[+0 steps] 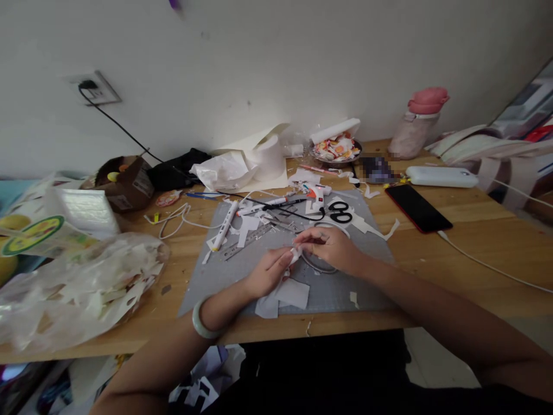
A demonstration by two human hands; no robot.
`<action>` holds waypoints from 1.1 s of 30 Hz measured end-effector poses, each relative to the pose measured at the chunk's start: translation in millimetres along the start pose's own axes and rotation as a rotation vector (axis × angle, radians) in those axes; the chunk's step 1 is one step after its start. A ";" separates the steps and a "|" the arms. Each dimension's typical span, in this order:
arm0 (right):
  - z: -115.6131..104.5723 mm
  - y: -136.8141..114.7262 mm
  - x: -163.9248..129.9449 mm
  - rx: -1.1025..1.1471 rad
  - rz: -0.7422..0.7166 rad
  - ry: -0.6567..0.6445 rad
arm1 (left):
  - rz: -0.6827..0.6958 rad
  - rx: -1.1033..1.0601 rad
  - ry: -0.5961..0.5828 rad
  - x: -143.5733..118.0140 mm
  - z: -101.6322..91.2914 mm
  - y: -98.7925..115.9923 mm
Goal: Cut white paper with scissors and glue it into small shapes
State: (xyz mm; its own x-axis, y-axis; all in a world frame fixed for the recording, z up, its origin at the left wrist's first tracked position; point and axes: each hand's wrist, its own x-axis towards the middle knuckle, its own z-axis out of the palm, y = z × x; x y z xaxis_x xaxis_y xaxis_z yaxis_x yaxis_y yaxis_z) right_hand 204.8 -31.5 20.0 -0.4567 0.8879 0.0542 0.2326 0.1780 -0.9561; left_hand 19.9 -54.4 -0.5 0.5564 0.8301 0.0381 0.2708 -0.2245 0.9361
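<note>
My left hand (pixel 271 270) is closed on a small white paper piece (pixel 295 255) above the grey cutting mat (pixel 242 294). My right hand (pixel 330 248) meets it from the right, its fingertips pinched at the same piece. The piece's exact shape is mostly covered by my fingers. Below my hands lie white paper scraps (pixel 294 294). Partly under my right hand rests a round, ring-like object (pixel 319 266). Just beyond are black-handled scissors (pixel 341 217), a white glue gun (pixel 318 199), a metal ruler (pixel 246 242) and a white pen-shaped tool (pixel 225 226).
A plastic bag of scraps (pixel 86 294) covers the table's left side, with a cardboard box (pixel 125 183) behind it. On the right are a phone (pixel 418 207) with a cable, a white power bank (pixel 441 177) and a pink bottle (pixel 415 127). A bowl of wrapped pieces (pixel 337 148) stands at the back.
</note>
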 end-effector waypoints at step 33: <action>-3.5 4.0 -5.3 -0.562 -0.405 0.041 | -0.007 0.161 -0.034 0.5 -2.1 4.8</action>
State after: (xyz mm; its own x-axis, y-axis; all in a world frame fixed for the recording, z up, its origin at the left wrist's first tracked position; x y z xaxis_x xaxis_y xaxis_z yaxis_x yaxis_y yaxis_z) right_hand 211.2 -34.0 16.9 -0.5713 0.7185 0.3967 0.4652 0.6816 -0.5648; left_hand 19.8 -53.9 4.8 0.5793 0.8149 0.0175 0.3955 -0.2998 0.8682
